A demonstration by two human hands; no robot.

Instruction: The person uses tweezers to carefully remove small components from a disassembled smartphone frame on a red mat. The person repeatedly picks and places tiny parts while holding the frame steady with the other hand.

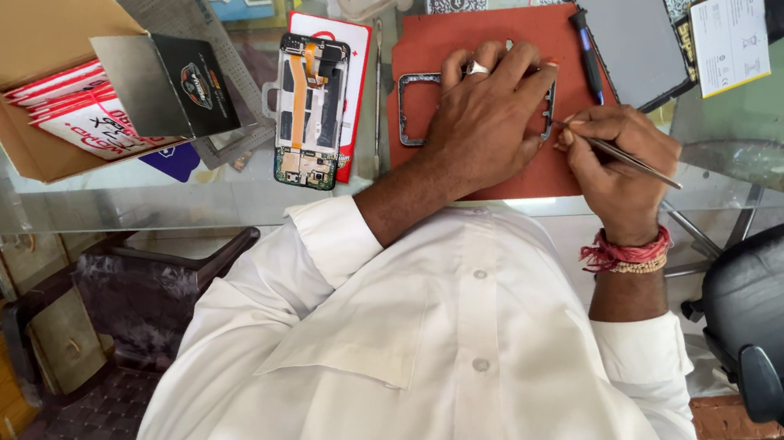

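Red mat [441,40] cushioned the phone frame [410,101]; the left hand [482,111] lay flat, pinning it, while right-hand [611,163] fingers pinched tweezers [637,160] at its edge.

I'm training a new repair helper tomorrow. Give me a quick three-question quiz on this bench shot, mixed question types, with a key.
1. True or false: the left hand presses flat on the phone frame lying on the red mat.
2. What does the right hand hold? A) tweezers B) a hammer C) a brush
3. Fill in: the opened phone lies between the mat and the cardboard ____.

Key
1. True.
2. A: thin metal tweezers, tip at the frame's edge.
3. Box, which holds red and white packets.
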